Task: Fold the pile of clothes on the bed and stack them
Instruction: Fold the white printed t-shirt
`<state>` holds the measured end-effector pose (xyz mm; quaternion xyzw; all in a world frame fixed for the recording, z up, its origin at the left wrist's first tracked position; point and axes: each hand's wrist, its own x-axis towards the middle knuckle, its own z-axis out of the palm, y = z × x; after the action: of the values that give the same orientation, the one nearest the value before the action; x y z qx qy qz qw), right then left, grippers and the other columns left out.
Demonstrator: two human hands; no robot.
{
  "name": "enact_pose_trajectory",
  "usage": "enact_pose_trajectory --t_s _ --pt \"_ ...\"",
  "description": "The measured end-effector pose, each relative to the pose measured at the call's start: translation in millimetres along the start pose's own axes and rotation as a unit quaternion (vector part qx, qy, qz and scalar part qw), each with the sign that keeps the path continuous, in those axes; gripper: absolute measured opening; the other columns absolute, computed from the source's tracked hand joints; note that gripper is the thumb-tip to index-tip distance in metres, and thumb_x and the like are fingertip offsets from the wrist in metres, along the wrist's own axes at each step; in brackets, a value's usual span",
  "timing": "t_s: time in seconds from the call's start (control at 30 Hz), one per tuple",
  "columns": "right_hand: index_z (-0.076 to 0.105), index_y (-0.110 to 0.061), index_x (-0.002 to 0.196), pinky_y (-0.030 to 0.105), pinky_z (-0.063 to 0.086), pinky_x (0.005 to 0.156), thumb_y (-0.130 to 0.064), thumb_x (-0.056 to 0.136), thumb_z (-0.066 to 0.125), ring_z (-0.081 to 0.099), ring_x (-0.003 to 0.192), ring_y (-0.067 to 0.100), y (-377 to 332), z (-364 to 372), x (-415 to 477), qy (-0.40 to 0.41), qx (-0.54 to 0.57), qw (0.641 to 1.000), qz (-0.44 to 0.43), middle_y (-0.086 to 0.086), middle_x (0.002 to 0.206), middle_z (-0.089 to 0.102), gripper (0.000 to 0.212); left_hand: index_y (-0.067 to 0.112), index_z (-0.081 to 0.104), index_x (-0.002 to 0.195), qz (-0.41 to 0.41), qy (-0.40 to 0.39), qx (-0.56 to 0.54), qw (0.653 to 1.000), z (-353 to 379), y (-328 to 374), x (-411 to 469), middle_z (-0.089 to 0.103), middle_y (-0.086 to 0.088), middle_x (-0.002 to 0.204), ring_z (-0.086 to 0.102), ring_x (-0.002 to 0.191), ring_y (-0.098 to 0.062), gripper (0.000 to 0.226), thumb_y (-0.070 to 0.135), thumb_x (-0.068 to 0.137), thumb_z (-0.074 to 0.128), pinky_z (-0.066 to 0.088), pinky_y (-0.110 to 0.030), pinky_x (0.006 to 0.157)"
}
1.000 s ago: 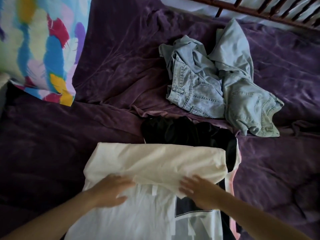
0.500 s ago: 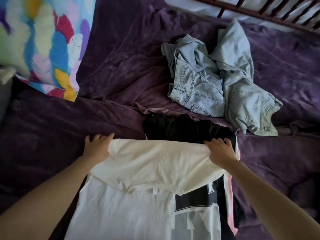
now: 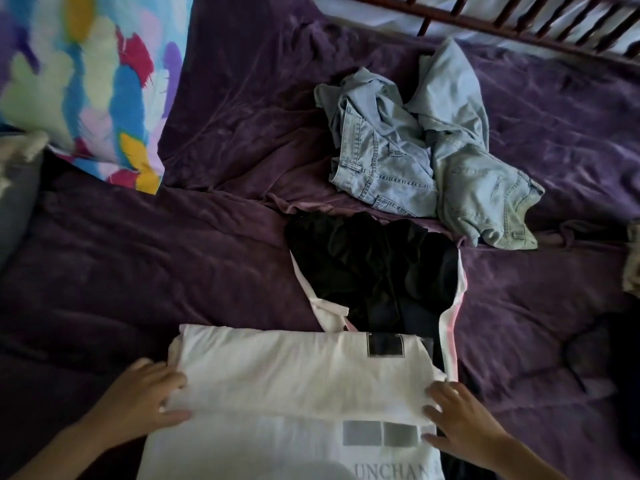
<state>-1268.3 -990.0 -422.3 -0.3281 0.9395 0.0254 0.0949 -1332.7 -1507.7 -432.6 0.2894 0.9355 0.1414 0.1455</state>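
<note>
Gripping the left end of the folded band, the left hand [image 3: 145,407] has its fingers over the top of the white T-shirt [image 3: 298,379] and its thumb at the band's near edge. The right hand [image 3: 464,427] mirrors it at the right end, fingertips against the cloth, though I cannot tell whether it pinches the layer or only rests on it. The hands are well apart, one at each side of the shirt.

The shirt lies flat on the purple bedspread [image 3: 173,271] at the near edge of the view, its far part doubled back toward the person. Grey squares and the letters "UNCHAN" (the rest runs out of view) show on the near part, and a dark square shows on the folded band.

Just beyond the shirt sits a crumpled black garment [image 3: 363,258], lying on a white-and-pink piece [image 3: 453,317]. Farther back, pale denim jeans [image 3: 388,161] lie in a loose heap. A feather-print pillow [image 3: 86,81] fills the far left corner, and a dark wooden rail [image 3: 519,19] runs along the far side of the bed.
</note>
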Motion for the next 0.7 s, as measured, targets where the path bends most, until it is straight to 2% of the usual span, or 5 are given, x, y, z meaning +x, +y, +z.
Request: enact_pose_trajectory --t_s 0.17,0.23,0.3,0.5,0.7 --pt "0.049 -0.019 0.106 0.038 0.055 0.071 -0.046 0.087 0.054 0.064 0.097 0.03 2 -1 45 -0.079 0.051 0.981 0.17 0.012 0.106 0.067 0.033 0.017 0.061 0.089 -0.121 0.035 0.012 0.992 8 6 27 0.063 0.0 0.077 0.05 0.077 -0.013 0.033 0.046 0.083 0.047 0.047 -0.029 0.053" --pt "0.052 -0.015 0.12 0.039 0.056 0.072 -0.033 0.049 0.086 0.066 0.102 0.028 4 -2 73 -0.2 0.039 0.954 0.219 0.012 0.114 0.066 0.08 0.016 0.05 0.128 -0.167 -0.082 0.083 0.979 4 13 59 0.057 -0.014 0.125 0.043 0.116 -0.024 0.059 0.031 0.073 0.063 0.049 -0.046 0.081" --pt "0.035 -0.013 0.142 0.041 0.044 0.094 -0.024 0.072 0.072 0.049 0.124 0.026 6 -6 89 -0.233 0.014 0.942 0.239 0.01 0.137 0.049 0.08 0.023 0.019 0.148 -0.217 -0.186 0.106 0.952 6 14 79 0.026 -0.003 0.153 0.019 0.14 -0.019 0.067 0.026 0.089 0.05 0.023 -0.043 0.11" --pt "0.055 -0.023 0.117 0.034 0.028 0.095 -0.016 0.09 0.041 0.05 0.117 0.019 13 -21 85 -0.274 0.014 0.914 0.298 -0.003 0.122 0.057 0.031 0.028 0.051 0.118 -0.237 -0.241 0.151 0.929 -16 7 86 0.055 0.007 0.125 0.049 0.118 -0.014 0.027 0.028 0.092 0.04 0.029 -0.035 0.103" --pt "0.066 -0.015 0.064 0.034 0.039 0.062 0.0 0.048 0.069 0.059 0.047 0.025 6 -28 28 0.047 -0.029 0.955 0.293 0.0 0.055 0.056 0.022 0.009 0.061 0.085 -0.152 0.031 0.099 0.983 -53 8 40 0.058 -0.002 0.082 0.062 0.077 -0.026 0.022 0.024 0.078 0.075 0.035 -0.029 0.061"
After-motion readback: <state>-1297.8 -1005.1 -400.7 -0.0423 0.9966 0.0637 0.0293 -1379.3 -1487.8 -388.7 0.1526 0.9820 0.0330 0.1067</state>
